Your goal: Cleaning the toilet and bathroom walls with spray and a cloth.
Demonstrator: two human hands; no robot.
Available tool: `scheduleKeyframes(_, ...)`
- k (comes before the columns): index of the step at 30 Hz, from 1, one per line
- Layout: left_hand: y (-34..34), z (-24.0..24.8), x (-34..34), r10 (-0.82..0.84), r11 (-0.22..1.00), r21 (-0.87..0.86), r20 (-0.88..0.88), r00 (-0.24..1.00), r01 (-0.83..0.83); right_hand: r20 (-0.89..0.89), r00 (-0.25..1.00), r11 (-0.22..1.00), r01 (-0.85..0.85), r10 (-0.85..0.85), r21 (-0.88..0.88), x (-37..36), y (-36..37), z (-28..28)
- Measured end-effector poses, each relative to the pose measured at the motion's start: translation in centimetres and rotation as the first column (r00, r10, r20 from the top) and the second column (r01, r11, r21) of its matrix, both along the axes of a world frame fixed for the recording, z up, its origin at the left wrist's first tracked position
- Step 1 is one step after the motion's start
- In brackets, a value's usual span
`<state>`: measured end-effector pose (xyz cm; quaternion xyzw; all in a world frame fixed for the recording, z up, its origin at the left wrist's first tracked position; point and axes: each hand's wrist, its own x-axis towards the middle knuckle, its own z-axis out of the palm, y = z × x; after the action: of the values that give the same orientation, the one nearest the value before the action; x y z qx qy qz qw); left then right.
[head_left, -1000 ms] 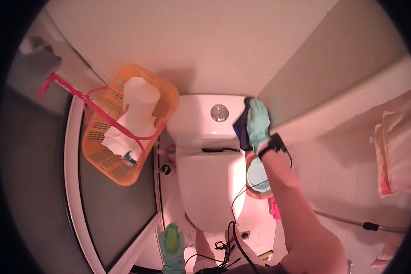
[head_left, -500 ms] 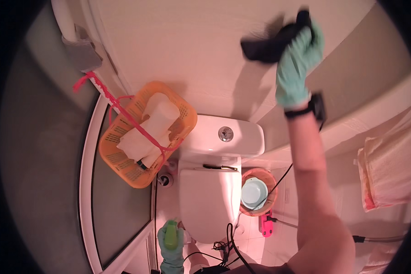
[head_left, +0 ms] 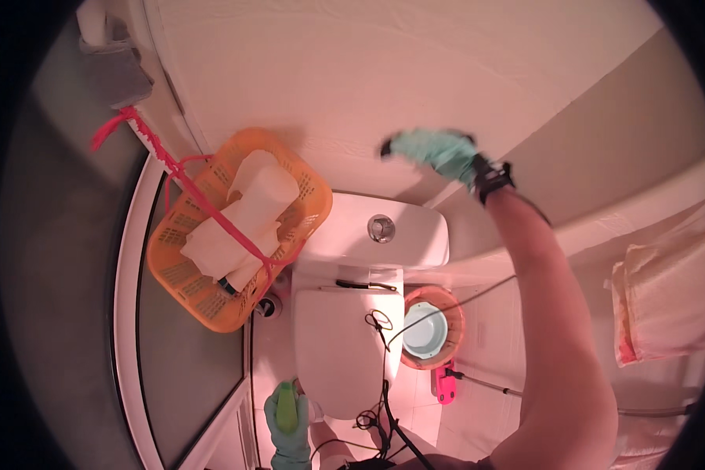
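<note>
Left mint-green rubber-gloved hand (head_left: 273, 417) grips a bright-green bottle (head_left: 287, 409) beside the closed white toilet (head_left: 333, 337). Right mint-green rubber-gloved hand (head_left: 435, 151), blurred, partly covers dark cloth (head_left: 385, 148) near pale wall (head_left: 329, 70); its grip cannot be determined.

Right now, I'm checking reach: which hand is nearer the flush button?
Right hand, above and rightward of the flush button in view; left hand is below, by the toilet lid.

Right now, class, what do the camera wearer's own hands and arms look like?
The left hand and right hand wear matching pale green gloves. A black wristband circles the right wrist, with a thin dark cable beside it. No sleeve shows on the right forearm.
</note>
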<state>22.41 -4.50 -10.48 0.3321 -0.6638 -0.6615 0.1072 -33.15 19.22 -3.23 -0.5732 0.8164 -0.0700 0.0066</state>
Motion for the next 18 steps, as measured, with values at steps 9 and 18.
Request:
scheduleKeyframes(9, -1.8, 0.3, 1.2, -0.023, 0.992, -0.124, 0.008, 1.0, 0.024, -0.672, 0.251, 0.714, 0.151, -0.697, -0.684, 2.9, -4.5, 17.5)
scheduleKeyframes(18, -3.8, -1.4, 3.1, 0.063, 0.998, 0.007, 0.042, 0.997, -0.063, 0.596, 0.781, -0.018, 0.604, -0.187, -0.797, 11.0, -0.5, -1.8)
